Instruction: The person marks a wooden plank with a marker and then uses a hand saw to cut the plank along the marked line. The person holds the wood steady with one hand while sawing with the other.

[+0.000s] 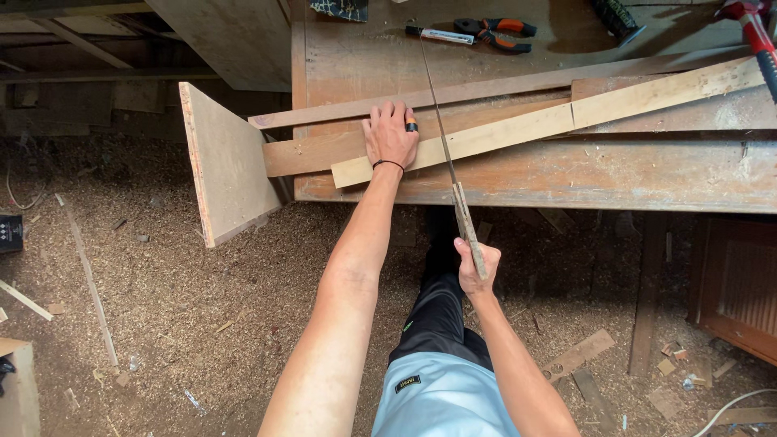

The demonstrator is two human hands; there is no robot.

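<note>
Head view showed your pale wooden strip [518, 129] lying at a slant on the workbench [566, 174], its near end just short of the bench's front edge and its far end rising toward the bench's right side. It rested on a darker board [324, 150] and a long thin batten [486, 87] ran just behind it. Your left hand [390, 133] was spread flat, fingers open, pressing down on the strip near its left end, with a dark band at the wrist and an orange-and-black ring on one finger. Just right of that hand the thin blade of the handsaw [441, 121] crossed the strip almost square to it, tip reaching toward the back of the bench. Your right hand [476, 267] was closed around the saw's wooden handle, below the bench's front edge, forearm angled up from your body. Right of the blade the strip ran uncovered for most of its length. Left of the strip, a broad plank [227, 166] leaned off the bench's corner, narrowing the room on that side. Behind the strip, at the back of the bench, lay a white marker with a dark cap [441, 35] and orange-handled pliers [498, 34] beside it. A red tool [757, 32] showed at the bench's far right corner. Below the bench, the floor [162, 307] was covered with sawdust and offcuts.
</note>
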